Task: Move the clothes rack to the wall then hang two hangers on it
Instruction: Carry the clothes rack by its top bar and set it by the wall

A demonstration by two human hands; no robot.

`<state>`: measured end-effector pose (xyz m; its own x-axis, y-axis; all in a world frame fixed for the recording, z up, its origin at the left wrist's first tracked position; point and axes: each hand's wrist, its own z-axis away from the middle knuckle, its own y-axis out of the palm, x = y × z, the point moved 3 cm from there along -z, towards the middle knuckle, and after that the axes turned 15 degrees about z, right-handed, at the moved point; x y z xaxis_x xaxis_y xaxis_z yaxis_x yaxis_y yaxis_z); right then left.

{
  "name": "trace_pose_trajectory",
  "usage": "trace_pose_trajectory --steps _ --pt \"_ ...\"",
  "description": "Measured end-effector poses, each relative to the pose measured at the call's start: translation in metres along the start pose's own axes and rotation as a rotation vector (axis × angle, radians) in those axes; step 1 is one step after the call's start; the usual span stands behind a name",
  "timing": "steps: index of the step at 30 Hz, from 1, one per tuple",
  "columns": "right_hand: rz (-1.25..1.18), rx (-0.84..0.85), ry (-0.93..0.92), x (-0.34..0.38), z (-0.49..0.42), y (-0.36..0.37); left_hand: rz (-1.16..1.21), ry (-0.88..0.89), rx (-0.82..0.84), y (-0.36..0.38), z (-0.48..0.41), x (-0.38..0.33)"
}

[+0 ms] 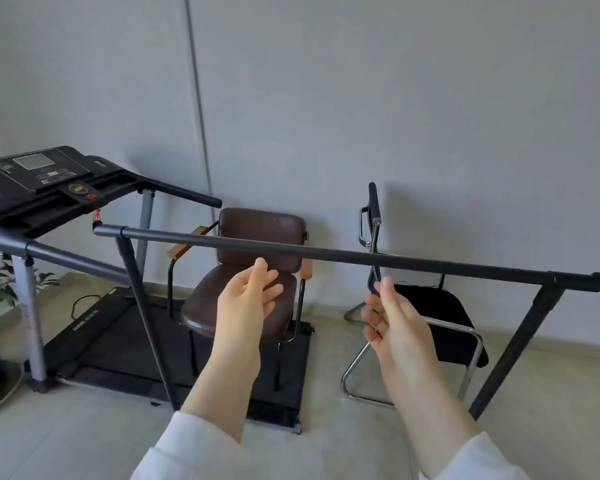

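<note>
1. Just in front of the grey wall, the black clothes rack stands with its top bar running across the view (nothing hangs on it).
2. Below that bar, the left hand and right hand hover with fingers spread, gripping nothing.
3. Behind the rack sit a brown armchair, a black folding chair and a treadmill.
</note>
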<state>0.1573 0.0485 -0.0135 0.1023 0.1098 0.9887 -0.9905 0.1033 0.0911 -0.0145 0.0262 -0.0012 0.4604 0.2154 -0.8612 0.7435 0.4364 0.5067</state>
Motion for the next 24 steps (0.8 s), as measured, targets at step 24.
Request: trace_pose_trajectory --steps 24 --pt "0.088 -0.233 -0.113 0.027 -0.016 -0.004 0.045 -0.108 0.063 0.02 -0.026 0.001"
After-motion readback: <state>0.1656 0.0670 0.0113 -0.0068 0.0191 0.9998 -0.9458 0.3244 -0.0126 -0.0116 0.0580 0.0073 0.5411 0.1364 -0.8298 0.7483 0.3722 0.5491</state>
